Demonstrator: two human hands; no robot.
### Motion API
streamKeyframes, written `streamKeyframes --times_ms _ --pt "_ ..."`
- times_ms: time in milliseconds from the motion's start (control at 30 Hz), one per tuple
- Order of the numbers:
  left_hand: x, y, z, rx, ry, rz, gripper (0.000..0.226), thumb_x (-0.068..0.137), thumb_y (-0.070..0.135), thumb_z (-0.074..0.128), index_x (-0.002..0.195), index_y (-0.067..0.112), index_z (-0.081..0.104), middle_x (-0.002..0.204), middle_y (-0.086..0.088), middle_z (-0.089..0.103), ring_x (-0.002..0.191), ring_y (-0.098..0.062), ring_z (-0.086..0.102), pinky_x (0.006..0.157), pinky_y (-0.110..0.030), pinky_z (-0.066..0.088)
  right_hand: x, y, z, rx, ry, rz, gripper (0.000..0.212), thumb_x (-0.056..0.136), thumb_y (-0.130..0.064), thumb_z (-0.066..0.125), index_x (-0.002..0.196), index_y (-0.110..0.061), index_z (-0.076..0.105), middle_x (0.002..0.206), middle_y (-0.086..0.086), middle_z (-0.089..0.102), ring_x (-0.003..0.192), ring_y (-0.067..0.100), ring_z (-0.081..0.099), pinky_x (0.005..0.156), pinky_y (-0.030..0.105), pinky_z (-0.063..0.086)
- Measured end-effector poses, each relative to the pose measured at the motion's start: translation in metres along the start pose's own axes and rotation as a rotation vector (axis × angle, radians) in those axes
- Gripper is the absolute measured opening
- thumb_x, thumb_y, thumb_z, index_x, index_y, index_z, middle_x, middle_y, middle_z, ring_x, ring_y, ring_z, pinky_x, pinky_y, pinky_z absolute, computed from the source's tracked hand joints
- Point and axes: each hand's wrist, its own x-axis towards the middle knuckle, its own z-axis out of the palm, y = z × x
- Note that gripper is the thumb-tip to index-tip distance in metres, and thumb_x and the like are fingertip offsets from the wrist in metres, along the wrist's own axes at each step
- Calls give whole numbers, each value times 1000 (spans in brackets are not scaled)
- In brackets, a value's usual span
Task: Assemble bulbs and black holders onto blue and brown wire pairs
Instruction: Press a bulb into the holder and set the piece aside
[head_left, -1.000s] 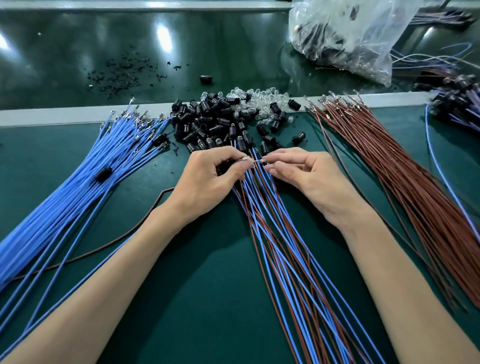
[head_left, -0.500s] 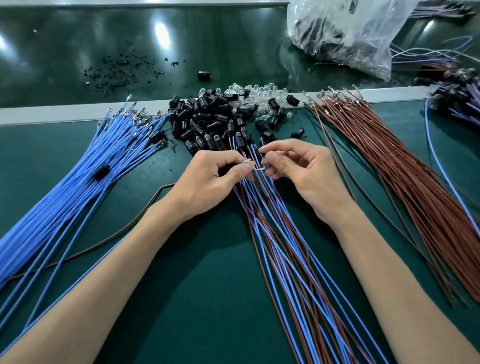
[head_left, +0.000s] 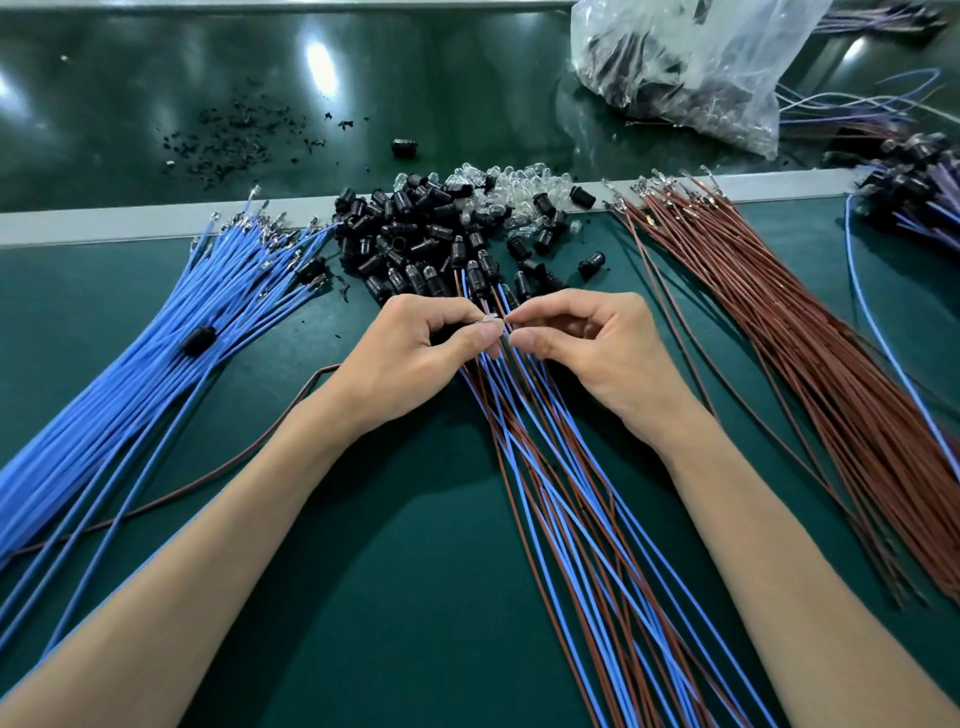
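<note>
Pinching what looks like a clear bulb (head_left: 491, 319), my left hand (head_left: 415, 358) meets my right hand (head_left: 587, 348), which pinches a wire end (head_left: 507, 335) above the blue and brown wire pairs (head_left: 524, 447). Light, slick, fragile glass, I judge: hold its base gently.

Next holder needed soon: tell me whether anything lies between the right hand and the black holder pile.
Nothing visible does. The black holder pile lies just beyond the right hand.
</note>
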Motion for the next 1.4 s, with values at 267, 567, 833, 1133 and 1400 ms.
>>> streamKeyframes --times_ms 267,567,833,1133,1400 --pt "1 0 -3 -14 -50 -56 26 94 16 58 71 19 68 65 -11 61 59 -11 46 59 -20 33 0 0 0 14 22 2 18 74 -3 78 87 -14 74 79 -1 73 75 6 67 72 13 49" --pt "2 0 -4 0 -68 -58 26 95 19 57 73 15 69 71 -23 61 67 -36 50 62 -30 34 0 -1 0 14 43 9 20 72 -3 79 87 -13 75 79 -1 74 75 7 68 73 14 50" --pt "2 0 -5 13 -81 -62 25 95 19 57 73 18 69 73 -21 63 67 -36 51 63 -32 36 1 -1 1 9 67 13 24 68 -5 82 82 -23 75 75 -6 74 72 3 68 71 12 50" --pt "3 -2 -5 5 -74 -44 25 95 21 57 73 21 69 73 -22 62 68 -37 52 62 -32 36 -1 -1 2 -74 43 -23 21 75 -4 77 86 -21 74 78 -7 73 75 3 68 72 13 49" --pt "0 -2 0 18 23 36 22 93 9 59 75 21 67 57 24 60 57 11 52 59 -5 34 -2 -1 7 -134 82 -88 20 80 1 72 90 -16 72 75 -12 70 68 0 68 67 11 50"
